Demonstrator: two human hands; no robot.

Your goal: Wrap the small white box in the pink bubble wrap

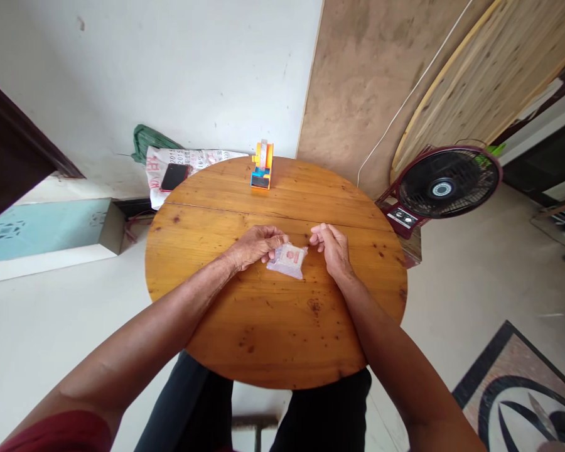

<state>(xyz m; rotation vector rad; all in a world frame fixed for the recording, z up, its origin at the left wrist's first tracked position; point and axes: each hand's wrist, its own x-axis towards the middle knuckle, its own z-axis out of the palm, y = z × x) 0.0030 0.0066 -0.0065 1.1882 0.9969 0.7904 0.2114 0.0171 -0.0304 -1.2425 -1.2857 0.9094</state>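
A small packet (289, 257) sits near the middle of the round wooden table (273, 339). It looks like a pale box with red print inside clear bubble wrap. My left hand (261, 243) pinches the packet's upper left edge between thumb and fingers. Just off the packet's right side is my right hand (332, 248), its fingers curled in toward the thumb. A narrow gap separates it from the wrap, and whatever may be between its fingertips is hidden or too small to make out.
At the table's far edge stands an orange and blue tape dispenser (262, 169) with a roll. A dark phone (174, 177) lies on a printed white sack (207, 158) at the far left. To the right is a dark red electric fan (445, 185); a white wall (193, 75) rises behind.
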